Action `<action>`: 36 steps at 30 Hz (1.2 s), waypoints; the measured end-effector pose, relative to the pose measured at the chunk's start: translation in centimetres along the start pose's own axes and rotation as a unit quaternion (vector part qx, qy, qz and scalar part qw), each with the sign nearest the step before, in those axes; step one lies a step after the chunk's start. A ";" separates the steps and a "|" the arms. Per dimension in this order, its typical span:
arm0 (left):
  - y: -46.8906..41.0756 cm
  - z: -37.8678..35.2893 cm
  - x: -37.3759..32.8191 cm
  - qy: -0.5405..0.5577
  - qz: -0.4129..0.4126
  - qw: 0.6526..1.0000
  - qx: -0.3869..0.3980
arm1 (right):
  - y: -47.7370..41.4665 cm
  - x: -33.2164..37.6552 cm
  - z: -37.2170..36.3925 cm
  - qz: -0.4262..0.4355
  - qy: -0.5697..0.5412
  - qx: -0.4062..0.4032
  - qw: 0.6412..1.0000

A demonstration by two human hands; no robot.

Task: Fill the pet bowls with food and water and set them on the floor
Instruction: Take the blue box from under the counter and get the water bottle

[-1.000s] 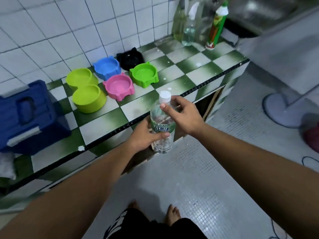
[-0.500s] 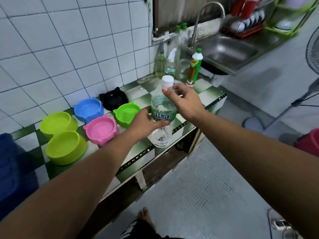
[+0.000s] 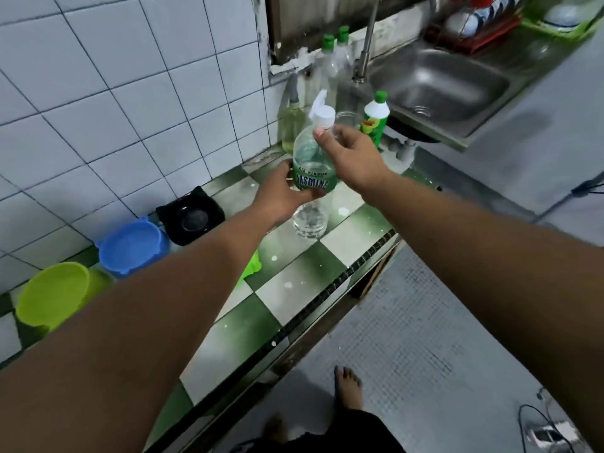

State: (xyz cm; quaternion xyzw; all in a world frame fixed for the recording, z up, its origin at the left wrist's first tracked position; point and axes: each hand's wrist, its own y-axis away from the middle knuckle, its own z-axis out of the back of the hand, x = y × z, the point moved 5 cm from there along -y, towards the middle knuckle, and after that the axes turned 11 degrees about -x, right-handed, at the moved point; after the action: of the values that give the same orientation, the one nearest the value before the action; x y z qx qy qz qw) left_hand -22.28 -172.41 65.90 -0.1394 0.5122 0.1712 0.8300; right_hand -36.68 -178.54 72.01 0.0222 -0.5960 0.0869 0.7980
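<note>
A clear water bottle (image 3: 310,178) with a green label and white cap is held upright over the green-and-white checkered counter (image 3: 294,289). My left hand (image 3: 281,194) grips its middle. My right hand (image 3: 349,155) holds its neck just under the cap. Along the wall sit a black bowl (image 3: 191,217), a blue bowl (image 3: 134,245) and a yellow-green bowl (image 3: 52,294). Only a corner of a bright green bowl (image 3: 251,266) shows past my left forearm, which hides the pink bowl.
Cleaning bottles (image 3: 376,117) stand at the counter's far end beside a steel sink (image 3: 438,83) with a tap. A dish rack (image 3: 474,24) sits behind the sink. My bare foot (image 3: 349,384) is on the grey floor, and a cable (image 3: 539,416) lies at lower right.
The bottle has been lifted and carried further over the counter toward the sink end. The view swung right, so the pink bowl and blue box dropped out of sight.
</note>
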 end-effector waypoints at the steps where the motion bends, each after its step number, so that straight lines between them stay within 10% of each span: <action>1: -1.2 -0.4 0.0 -0.001 0.003 1.000 -0.007 | -1.6 -0.6 -0.3 -0.004 0.006 0.003 1.000; 23: -7.7 -3.9 1.3 0.029 0.066 0.994 -0.085 | -11.4 -3.8 -1.3 0.083 0.071 0.057 0.992; 36: 3.1 1.1 3.6 -0.040 0.117 0.980 -0.155 | 0.8 -6.6 0.8 0.198 0.145 0.017 0.969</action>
State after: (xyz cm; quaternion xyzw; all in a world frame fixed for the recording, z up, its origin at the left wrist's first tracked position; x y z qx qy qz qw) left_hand -21.22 -168.67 62.96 -0.1988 0.4583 0.3496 0.7926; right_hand -39.37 -178.62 65.87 -0.0957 -0.4648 0.2560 0.8422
